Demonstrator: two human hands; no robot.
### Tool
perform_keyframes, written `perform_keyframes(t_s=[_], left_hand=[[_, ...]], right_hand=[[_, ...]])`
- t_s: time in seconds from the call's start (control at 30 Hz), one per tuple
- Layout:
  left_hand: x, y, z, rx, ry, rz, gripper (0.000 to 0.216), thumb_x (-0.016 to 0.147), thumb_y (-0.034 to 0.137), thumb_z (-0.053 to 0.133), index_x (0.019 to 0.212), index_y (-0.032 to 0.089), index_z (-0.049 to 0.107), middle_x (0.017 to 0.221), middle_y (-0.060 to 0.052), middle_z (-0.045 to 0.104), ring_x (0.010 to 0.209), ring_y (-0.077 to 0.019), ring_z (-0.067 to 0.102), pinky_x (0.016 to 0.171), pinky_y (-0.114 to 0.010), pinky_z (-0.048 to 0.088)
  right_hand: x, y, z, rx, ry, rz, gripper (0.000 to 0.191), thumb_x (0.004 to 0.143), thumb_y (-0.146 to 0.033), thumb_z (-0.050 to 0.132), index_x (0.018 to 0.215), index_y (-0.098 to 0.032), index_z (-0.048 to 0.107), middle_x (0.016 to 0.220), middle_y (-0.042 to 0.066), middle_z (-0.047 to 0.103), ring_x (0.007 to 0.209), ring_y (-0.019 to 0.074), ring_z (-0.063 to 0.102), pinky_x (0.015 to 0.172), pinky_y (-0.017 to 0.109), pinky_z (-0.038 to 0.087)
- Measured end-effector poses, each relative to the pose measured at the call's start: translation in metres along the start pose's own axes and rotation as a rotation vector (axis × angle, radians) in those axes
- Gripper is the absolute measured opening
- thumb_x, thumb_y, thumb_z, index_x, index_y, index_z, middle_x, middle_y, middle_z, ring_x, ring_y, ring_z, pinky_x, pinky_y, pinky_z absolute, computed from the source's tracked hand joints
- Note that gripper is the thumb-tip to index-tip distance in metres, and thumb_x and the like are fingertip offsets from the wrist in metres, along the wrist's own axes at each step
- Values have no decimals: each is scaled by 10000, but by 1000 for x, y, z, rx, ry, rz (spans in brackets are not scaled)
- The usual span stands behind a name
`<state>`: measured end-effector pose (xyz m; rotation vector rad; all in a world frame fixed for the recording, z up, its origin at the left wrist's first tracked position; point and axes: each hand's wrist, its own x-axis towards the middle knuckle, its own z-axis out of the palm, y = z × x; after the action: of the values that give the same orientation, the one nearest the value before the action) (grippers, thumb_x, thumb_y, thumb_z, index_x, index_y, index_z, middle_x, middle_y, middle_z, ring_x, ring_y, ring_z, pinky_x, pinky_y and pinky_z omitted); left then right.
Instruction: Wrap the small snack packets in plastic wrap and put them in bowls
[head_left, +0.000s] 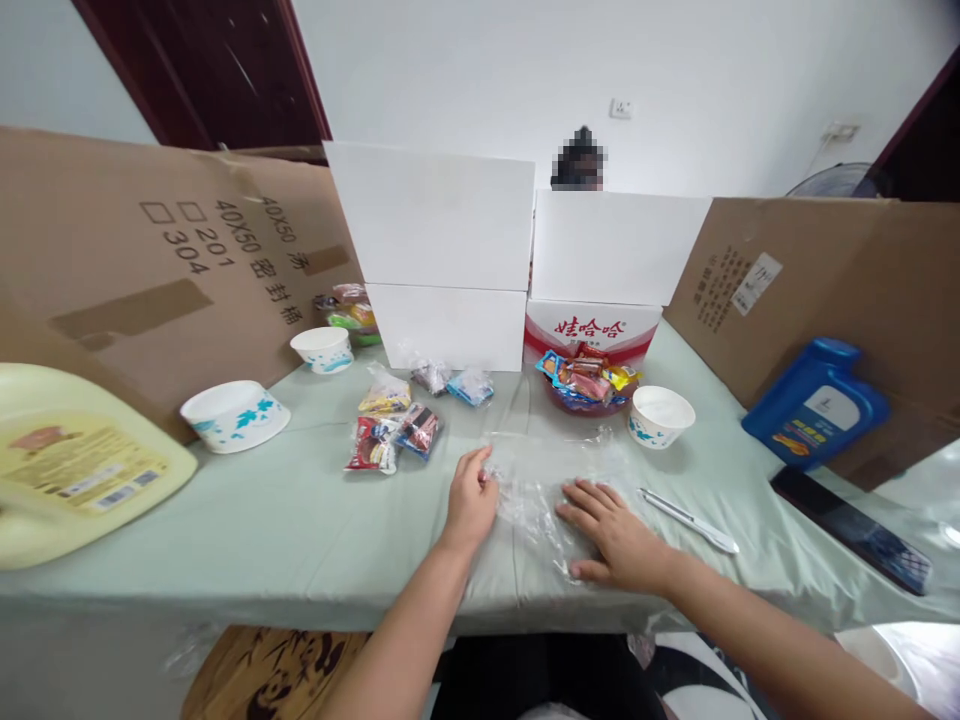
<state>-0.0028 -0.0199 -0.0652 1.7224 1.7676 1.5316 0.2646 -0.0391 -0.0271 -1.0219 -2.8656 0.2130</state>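
A clear plastic bag [536, 505] lies spread on the table in front of me. My left hand [474, 495] is at the bag's left edge, its fingers curled together in a pinch on the plastic. Flat on the bag's right part rests my right hand [611, 530], fingers outstretched. Just right of that hand lies a white pen-like tool [690, 520]. Left of the bag sit several small wrapped snacks, among them a red packet [373, 445], a dark blue packet [420, 430] and a yellow one [386, 393].
Behind the bag stands a bowl of snacks [589, 385] beside a paper bowl [661, 415]. Two more paper bowls [235, 415] are at left. White boxes [450, 325] and cardboard [150, 270] wall the table. A blue bottle [817, 405], phone [851, 527] and yellow jug [82, 470] flank it.
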Motion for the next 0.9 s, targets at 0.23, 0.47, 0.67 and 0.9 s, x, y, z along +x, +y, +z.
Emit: perform_keyframes(t_s=[0.23, 0.47, 0.67, 0.9], left_hand=[[-14, 41, -18, 53, 218, 400, 297, 820, 132, 496, 1097, 170, 597, 1093, -109, 592, 923, -189, 609, 823, -354, 527], [-59, 64, -46, 355, -844, 606, 655, 770, 496, 707, 1351, 270, 505, 1457, -85, 480, 1402, -333, 342, 1129, -576, 285], [-79, 24, -99, 540, -778, 653, 741, 761, 221, 729, 1429, 290, 414, 1540, -66, 367, 1445, -310, 269, 1147, -553, 288], [-81, 28, -110, 176, -562, 592, 208, 909, 164, 509, 993, 229, 687, 1202, -68, 664, 1282, -246, 511, 1042, -433, 465]], right_hand=[[-28, -27, 11, -43, -77, 158, 1005, 693, -628, 707, 1521, -243, 285, 1605, 129, 168, 1457, 427, 37, 1128, 650, 80], [-38, -33, 5, -52, -95, 185, 1063, 647, -534, 782, 1525, -221, 270, 1603, 142, 162, 1456, 431, 36, 1127, 653, 112], [-92, -6, 7, -48, 30, 104, 798, 755, -257, 714, 1475, -237, 371, 1564, 131, 297, 1453, 331, 207, 1143, 577, 217], [-108, -11, -1, 252, 267, -26, 181, 924, -258, 508, 986, -210, 671, 1309, 99, 606, 1366, 256, 403, 1103, 464, 373]])
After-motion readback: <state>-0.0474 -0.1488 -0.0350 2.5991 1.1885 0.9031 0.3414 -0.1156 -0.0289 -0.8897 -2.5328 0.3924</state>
